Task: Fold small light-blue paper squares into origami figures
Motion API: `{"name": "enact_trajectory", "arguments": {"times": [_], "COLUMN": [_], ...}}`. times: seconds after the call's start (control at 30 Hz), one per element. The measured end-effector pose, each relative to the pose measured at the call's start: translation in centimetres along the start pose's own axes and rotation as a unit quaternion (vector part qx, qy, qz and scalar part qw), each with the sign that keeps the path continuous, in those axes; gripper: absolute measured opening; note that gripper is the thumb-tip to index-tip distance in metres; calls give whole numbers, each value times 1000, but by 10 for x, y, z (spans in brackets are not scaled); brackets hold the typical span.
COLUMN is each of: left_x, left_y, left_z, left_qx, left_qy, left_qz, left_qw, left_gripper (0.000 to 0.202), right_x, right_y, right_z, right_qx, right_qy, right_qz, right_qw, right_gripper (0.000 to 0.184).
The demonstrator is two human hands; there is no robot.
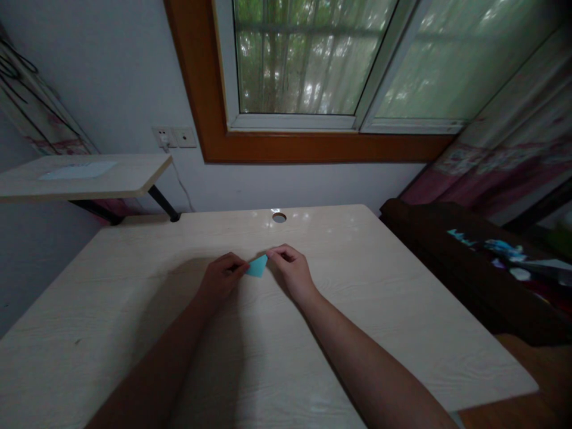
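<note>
Between my two hands is a small piece of turquoise paper [257,267] with straight edges and pointed corners, apparently folded. My left hand [223,273] pinches its left end between thumb and fingers. At the upper right corner, the fingertips of my right hand [291,265] are closed on the paper. Both hands are over the far middle part of the pale wood-grain desk [357,280]. Whether the paper touches the desk top I cannot tell. My fingers hide its left end.
A raised shelf [129,179] on black legs stands at the desk's back left, with a pale sheet [80,170] on it. A cable hole [279,218] lies near the back edge. Right of the desk is dark furniture [429,256] with several items on top.
</note>
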State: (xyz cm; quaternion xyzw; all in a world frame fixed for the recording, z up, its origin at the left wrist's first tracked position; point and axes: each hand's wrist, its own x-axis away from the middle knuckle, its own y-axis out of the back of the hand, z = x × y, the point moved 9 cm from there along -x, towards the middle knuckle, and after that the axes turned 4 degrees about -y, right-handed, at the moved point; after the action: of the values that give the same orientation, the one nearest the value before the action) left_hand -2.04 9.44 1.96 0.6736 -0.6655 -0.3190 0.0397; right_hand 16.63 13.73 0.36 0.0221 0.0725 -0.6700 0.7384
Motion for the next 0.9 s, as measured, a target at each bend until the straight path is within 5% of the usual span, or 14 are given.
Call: {"name": "enact_trajectory", "arguments": {"times": [0.43,0.9], "left_x": [0,0], "left_y": [0,3], "left_z": [-1,4], "left_qx": [23,21], "left_qy": [3,31], "left_qz": [3,-16], "left_qw": [1000,999], "left_gripper": [20,19], "right_x": [6,2], "right_y": [-17,4], "right_z": [3,1], "right_qx": [36,10], "right_qy": [15,15], "right_qz": [75,-17], "right_qw": [996,1000], "right_gripper": [17,17]}}
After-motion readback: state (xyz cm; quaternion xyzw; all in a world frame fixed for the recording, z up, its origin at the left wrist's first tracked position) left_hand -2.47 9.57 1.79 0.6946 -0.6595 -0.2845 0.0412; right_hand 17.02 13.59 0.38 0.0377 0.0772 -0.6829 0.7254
